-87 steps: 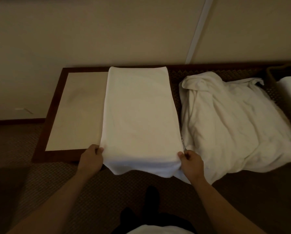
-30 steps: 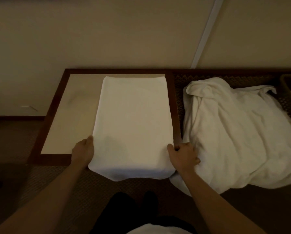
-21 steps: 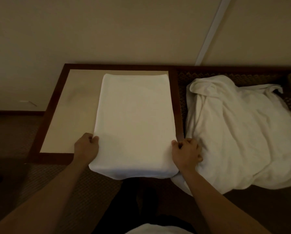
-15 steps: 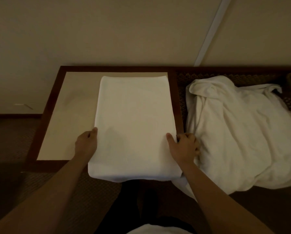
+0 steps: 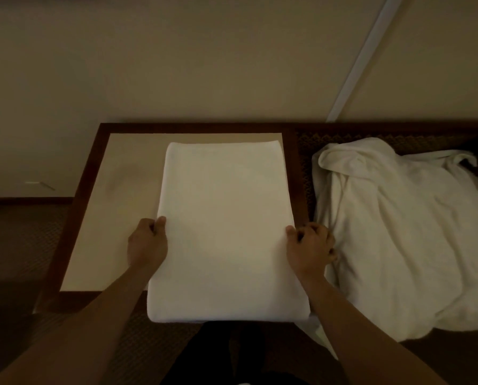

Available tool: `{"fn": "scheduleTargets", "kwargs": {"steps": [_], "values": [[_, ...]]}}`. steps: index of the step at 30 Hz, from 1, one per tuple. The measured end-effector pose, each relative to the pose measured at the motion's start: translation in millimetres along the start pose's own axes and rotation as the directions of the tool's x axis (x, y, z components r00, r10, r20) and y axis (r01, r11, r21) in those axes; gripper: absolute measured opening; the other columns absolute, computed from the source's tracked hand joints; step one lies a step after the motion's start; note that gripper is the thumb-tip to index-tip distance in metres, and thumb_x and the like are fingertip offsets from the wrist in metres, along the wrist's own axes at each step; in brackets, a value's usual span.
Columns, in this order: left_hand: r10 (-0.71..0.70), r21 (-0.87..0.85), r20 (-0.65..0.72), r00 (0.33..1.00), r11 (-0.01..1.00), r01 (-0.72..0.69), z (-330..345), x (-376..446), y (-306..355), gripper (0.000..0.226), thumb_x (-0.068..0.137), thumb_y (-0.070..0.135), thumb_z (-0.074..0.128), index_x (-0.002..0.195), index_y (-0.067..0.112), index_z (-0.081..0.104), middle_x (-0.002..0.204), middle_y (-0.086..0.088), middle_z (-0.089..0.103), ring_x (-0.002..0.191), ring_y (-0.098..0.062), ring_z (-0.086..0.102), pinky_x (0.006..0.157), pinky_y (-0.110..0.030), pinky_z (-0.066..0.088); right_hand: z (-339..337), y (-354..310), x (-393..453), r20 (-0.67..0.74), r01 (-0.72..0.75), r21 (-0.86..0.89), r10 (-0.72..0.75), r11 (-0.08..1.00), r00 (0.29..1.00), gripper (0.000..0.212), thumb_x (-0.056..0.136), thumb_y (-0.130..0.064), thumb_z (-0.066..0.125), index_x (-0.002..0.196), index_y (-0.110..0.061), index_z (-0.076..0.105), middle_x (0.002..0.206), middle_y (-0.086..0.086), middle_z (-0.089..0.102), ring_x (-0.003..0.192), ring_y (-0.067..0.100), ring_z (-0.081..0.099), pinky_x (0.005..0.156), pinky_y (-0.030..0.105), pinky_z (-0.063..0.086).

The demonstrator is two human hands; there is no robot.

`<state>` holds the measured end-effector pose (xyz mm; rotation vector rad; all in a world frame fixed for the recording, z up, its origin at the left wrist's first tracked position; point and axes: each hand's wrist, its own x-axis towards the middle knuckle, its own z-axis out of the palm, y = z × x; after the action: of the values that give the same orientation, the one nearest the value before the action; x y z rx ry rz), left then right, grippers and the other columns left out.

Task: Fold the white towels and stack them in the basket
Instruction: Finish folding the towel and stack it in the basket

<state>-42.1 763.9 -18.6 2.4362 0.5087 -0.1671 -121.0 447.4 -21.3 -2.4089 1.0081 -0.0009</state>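
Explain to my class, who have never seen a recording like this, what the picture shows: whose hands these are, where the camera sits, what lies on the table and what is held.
There is no machine here. A person wears one camera on the head, looking down at their own hands. The left hand and right hand each pinch a side edge of a folded white towel. It lies flat on a dark-framed table, its near end hanging over the front edge. To the right lies a crumpled pile of unfolded white towels. The basket is barely in view, if at all.
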Motion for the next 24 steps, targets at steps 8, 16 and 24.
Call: {"fn": "scheduleTargets", "kwargs": {"steps": [8,16,24], "values": [[-0.032,-0.026,-0.045,0.998,0.999,0.031,0,1,7,0.056,0.104,0.056,0.03,0.086,0.012,0.059,0.08,-0.004,0.061,0.075,-0.026,0.058,0.071,-0.038,0.045,8,-5,5,-0.042,0.004,-0.016,-0.005,1.0,0.999,0.036,0.096,-0.051,0.052,0.094,-0.019,0.069,0.135,0.002,0.047,0.133,0.027,0.034,0.108,0.059,0.023],[0.065,0.06,-0.055,0.996,0.996,-0.062,6,20,2,0.044,0.103,0.053,0.039,0.099,0.013,0.056,0.094,-0.01,0.063,0.085,-0.033,0.058,0.072,-0.041,0.046,18,-2,21,-0.087,0.088,-0.081,-0.095,0.993,0.992,0.037,0.1,-0.043,0.052,0.103,-0.012,0.072,0.135,0.005,0.051,0.13,0.03,0.04,0.105,0.057,0.026],[0.072,0.107,-0.172,0.982,0.993,-0.054,12,8,-8,0.036,0.103,0.046,0.045,0.107,0.012,0.053,0.104,-0.013,0.061,0.09,-0.037,0.059,0.074,-0.045,0.046,24,-4,13,-0.186,0.114,-0.137,-0.139,0.984,0.973,0.023,0.099,-0.031,0.05,0.111,-0.015,0.061,0.133,0.012,0.054,0.126,0.035,0.047,0.1,0.059,0.033]]}}
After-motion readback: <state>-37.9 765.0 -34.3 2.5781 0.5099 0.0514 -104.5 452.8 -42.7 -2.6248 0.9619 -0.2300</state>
